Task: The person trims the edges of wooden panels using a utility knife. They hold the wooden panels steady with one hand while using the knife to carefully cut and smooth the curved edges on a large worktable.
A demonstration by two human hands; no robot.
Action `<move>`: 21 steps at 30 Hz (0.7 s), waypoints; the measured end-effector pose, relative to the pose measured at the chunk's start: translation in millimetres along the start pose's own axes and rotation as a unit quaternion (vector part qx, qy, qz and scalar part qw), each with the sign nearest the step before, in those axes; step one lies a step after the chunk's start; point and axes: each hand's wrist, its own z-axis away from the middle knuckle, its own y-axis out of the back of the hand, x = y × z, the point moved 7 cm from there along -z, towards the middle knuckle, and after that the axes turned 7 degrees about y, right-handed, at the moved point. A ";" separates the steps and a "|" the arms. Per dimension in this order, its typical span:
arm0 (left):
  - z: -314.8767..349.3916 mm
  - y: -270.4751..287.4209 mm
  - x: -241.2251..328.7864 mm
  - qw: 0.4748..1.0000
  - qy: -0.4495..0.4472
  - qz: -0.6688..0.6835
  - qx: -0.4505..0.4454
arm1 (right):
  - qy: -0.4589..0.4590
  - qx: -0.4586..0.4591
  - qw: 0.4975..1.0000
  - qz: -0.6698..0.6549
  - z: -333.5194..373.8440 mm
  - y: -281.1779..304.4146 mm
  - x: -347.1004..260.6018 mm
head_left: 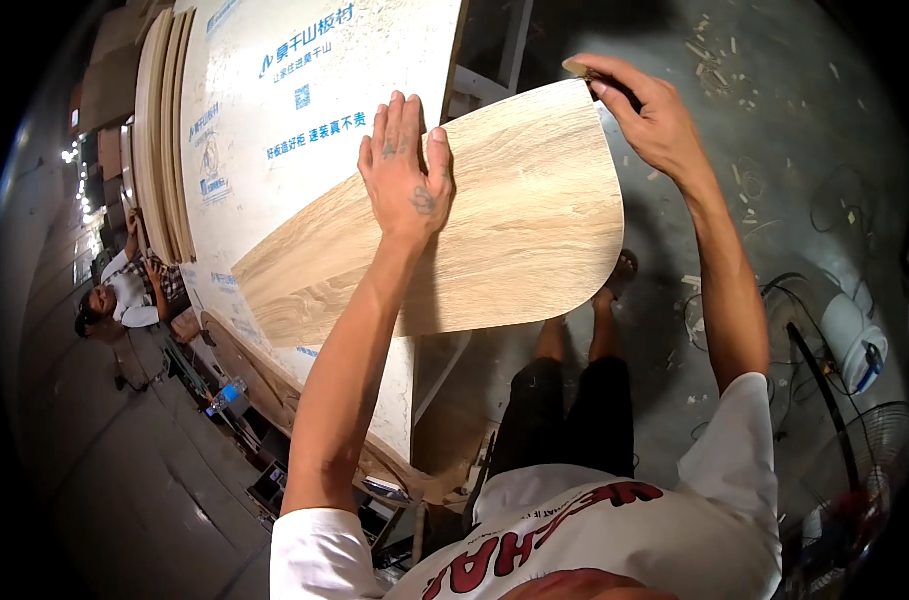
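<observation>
A curved board with light wood grain (pixel 515 220) lies on a large white printed sheet, and its rounded right end juts out past the sheet's edge. My left hand (pixel 405 180) rests flat on top of the board near its far edge, fingers stretched out and holding nothing. At the board's far right corner is my right hand (pixel 650 115), closed, with thumb and fingers pinching a small flat tan piece (pixel 578 68). The piece is partly hidden by the fingers, so its kind is unclear. It is at or just beyond the corner; whether it touches the edge I cannot tell.
The white sheet (pixel 245 60) lies under the board, with several upright panels (pixel 160 130) to its left. Another person (pixel 140 290) is at the far left, near a water bottle (pixel 227 396). Scraps litter the floor (pixel 715 75); a white bucket (pixel 850 340), cables and a fan (pixel 885 440) stand right.
</observation>
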 end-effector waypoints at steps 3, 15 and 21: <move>0.1 -2.7 1.8 1.000 0.002 -0.014 0.001 | -0.001 0.004 1.000 0.007 -0.1 1.5 2.2; 2.3 -7.9 -0.8 1.000 -0.014 -0.015 0.007 | 0.044 0.031 0.996 0.068 87.4 -6.5 -25.1; 3.0 -9.7 -3.3 1.000 0.004 -0.028 0.002 | 0.021 0.083 0.988 0.127 178.0 -26.2 -72.1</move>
